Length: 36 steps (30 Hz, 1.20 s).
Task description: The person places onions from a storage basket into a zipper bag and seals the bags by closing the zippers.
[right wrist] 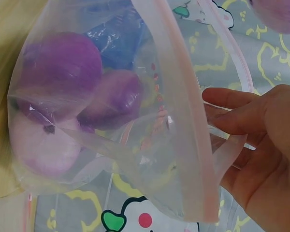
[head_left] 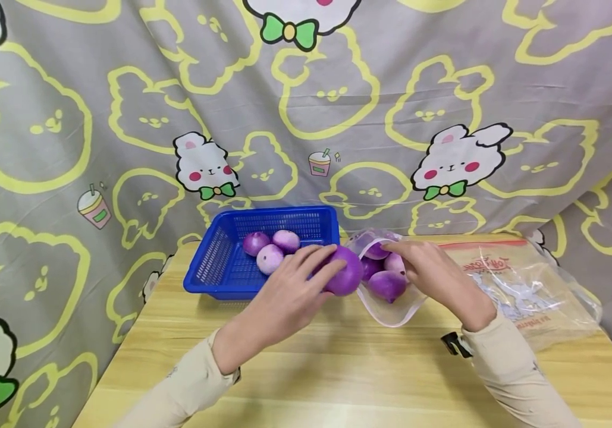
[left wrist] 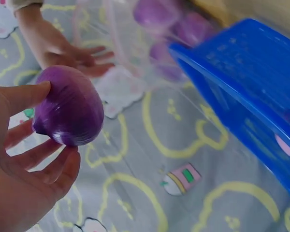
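Observation:
My left hand (head_left: 297,291) grips a purple onion (head_left: 344,272) between thumb and fingertips, just left of the mouth of a clear zip bag (head_left: 391,321). In the left wrist view the onion (left wrist: 70,106) shows shiny skin. Several onions (right wrist: 63,72) lie inside the bag. At the bag's mouth, my right hand (right wrist: 266,140) has its fingers extended and spread against the rim (right wrist: 193,130). To the left stands a blue basket (head_left: 215,255) with several paler onions (head_left: 270,259), partly hidden behind my left hand.
A larger printed plastic bag (head_left: 520,291) with a red zip strip lies flat at the right of the wooden table (head_left: 338,380). Behind the table hangs a grey curtain (head_left: 263,119) with cartoon bears. A black buckle (head_left: 455,345) hangs at my right sleeve.

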### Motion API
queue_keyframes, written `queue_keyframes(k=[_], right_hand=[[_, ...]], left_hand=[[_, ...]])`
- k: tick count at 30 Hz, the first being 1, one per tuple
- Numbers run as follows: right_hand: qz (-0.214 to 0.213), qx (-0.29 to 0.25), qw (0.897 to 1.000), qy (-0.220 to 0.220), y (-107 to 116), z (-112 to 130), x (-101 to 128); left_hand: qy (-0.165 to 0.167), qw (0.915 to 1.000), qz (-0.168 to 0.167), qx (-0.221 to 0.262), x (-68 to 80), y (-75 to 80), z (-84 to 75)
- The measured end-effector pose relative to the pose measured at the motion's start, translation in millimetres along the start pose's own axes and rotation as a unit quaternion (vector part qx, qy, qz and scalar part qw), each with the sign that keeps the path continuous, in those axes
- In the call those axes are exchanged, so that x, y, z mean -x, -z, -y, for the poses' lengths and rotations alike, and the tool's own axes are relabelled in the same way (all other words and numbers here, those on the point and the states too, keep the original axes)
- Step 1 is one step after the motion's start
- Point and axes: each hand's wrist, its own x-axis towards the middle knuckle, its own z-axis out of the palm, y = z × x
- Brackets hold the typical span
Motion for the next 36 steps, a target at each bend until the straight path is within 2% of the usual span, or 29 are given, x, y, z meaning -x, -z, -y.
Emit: queue_keyframes(k=[5, 9, 18, 24, 28, 31, 33, 36], right_hand=[[-0.004, -0.003, 1.0, 0.007, -1, -1, 0], [-0.004, -0.002, 1.0, 0.011, 1, -1, -1], [-0.004, -0.009, 1.0, 0.028, 7, -4, -5], [-0.005, -0.01, 0.999, 0.034, 9, -5, -4], [-0.005, -0.013, 0.999, 0.034, 11, -7, -6], [-0.01, -0.012, 0.999, 0.036, 14, -10, -7], [-0.013, -0.015, 0.999, 0.038, 15, -12, -8], [-0.014, -0.028, 0.999, 0.033, 18, -16, -9]], left_hand=[[-0.023, 0.9997, 0.009, 0.003, -11.5, -7.3, -15.6], [-0.039, 0.9989, 0.023, 0.015, -22.3, -19.7, -25.1], [-0.052, 0.9968, 0.055, 0.027, -41.2, -53.9, -30.7], [-0.051, 0.9966, 0.064, -0.007, -40.7, -68.3, -26.9], [-0.044, 0.9983, 0.039, 0.004, -36.3, -70.0, -21.0], [-0.022, 0.9994, 0.025, 0.014, -31.4, -68.0, -14.0], [-0.005, 0.9993, 0.033, 0.019, -28.2, -66.8, -8.8], [0.01, 0.9978, 0.064, 0.016, -25.1, -67.6, -2.9]])
